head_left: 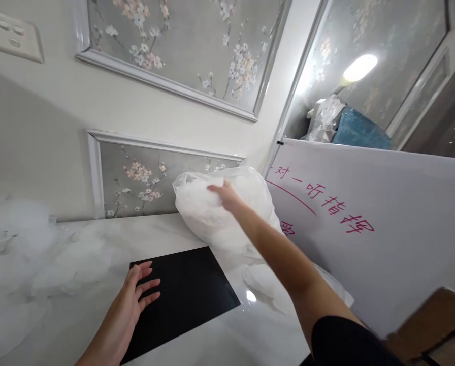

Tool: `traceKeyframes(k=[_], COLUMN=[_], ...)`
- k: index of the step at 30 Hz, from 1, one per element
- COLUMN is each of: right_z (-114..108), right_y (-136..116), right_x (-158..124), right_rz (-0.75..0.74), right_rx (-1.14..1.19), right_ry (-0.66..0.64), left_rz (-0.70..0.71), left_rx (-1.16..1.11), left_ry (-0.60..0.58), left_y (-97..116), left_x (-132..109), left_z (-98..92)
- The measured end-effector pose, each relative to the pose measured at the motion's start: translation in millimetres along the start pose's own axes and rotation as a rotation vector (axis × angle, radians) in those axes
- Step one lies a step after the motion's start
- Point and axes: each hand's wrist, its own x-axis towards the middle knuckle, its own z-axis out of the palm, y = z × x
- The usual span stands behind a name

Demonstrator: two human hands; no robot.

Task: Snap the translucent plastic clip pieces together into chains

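Observation:
My right hand (228, 196) reaches out to a clear plastic bag (185, 206) full of white fluffy stuffing (202, 195). Its fingers are partly buried in the fluff and look closed on some of it. Lower left, my left hand (134, 292) hovers over or rests on the left edge of a black rectangular sheet (185, 290). The fingers there are spread and hold nothing. The sheet lies flat on a white marbled table (155, 231).
Loose white fluff (71, 259) is heaped along the table's left side. More flat white pieces (267, 284) lie under my right forearm. A whiteboard (395, 203) with red writing stands on the right, and a panelled wall (52, 137) rises behind the table.

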Motion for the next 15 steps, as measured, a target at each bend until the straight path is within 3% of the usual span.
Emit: traceKeyframes(k=[3,6,15], right_z=[-52.2,-85.9,-122.9], right_y=[-22.6,-25.3,-33.8], right_x=[40.4,54.2,69.5], right_rz=[0.058,0.172,0.319], right_rx=[-0.308,-0.616,-1.232], right_ry=[0.242,0.336,0.24], left_rz=[-0.03,-0.046,-0.012], left_rx=[0.11,0.185,0.238], left_ry=[-0.034,-0.068,-0.006], left_y=[-3.7,-5.4,-15.7], left_x=[3.5,4.8,11.3], left_z=[-8.2,-14.8,-10.2])
